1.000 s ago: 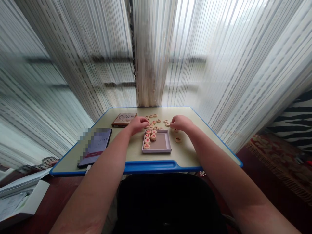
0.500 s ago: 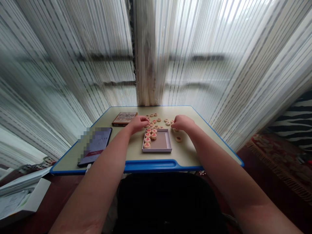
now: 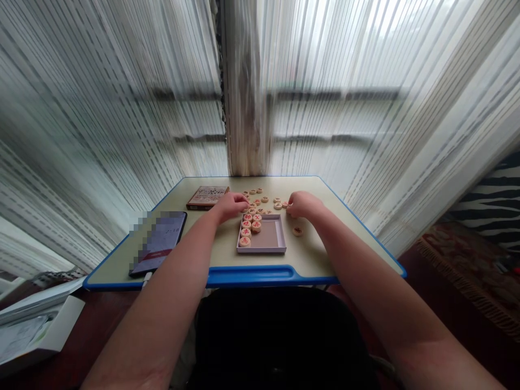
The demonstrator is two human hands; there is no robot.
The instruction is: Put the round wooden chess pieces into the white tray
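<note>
A shallow grey tray (image 3: 273, 237) sits mid-table with several round wooden chess discs (image 3: 250, 226) lined up in its left part. More loose discs (image 3: 263, 198) lie scattered just beyond it, and one disc (image 3: 297, 231) lies to the tray's right. My left hand (image 3: 229, 206) rests at the tray's far left corner, fingers curled onto the loose discs. My right hand (image 3: 303, 205) is at the far right corner, fingers curled in a pinch on a disc beside the scattered ones.
A dark phone (image 3: 160, 243) lies at the table's left front. A brown box lid (image 3: 207, 197) lies at the back left. The table (image 3: 252, 275) has a blue rim. Sheer curtains hang behind; papers lie on the floor left, a rug right.
My right hand has shifted slightly left toward the scattered discs. My left hand has stayed at the tray's far left corner. The view has tilted a little.
</note>
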